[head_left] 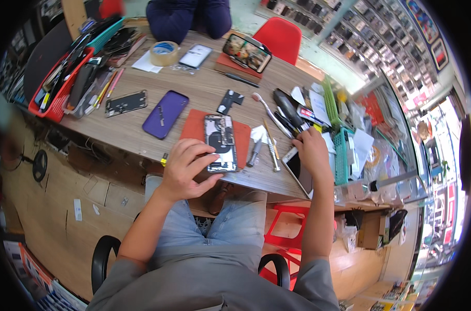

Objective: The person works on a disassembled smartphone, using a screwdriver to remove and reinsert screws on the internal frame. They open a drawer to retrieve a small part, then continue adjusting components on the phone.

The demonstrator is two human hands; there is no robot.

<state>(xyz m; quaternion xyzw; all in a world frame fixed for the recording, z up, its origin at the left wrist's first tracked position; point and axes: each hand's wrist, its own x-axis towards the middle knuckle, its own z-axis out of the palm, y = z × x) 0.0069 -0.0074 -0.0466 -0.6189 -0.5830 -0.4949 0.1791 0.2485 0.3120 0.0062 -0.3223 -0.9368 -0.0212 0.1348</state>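
An opened phone (220,136) with its insides showing lies on a red mat (194,132) near the table's front edge. My left hand (186,168) rests on the phone's lower left corner, fingers curled against it. My right hand (311,150) reaches to the right among a heap of tools and small parts, its fingertips hidden there; whether it grips anything is unclear. A screwdriver (271,144) and a grey tool (255,152) lie between the two hands. A white phone (298,167) lies under my right wrist.
A purple phone case (165,113), a phone back plate (125,102), a tape roll (164,53), a phone on a stand (247,53) and a red basket (62,83) of parts sit on the wooden table (142,137). A person in dark blue sits opposite. Green baskets (342,150) stand right.
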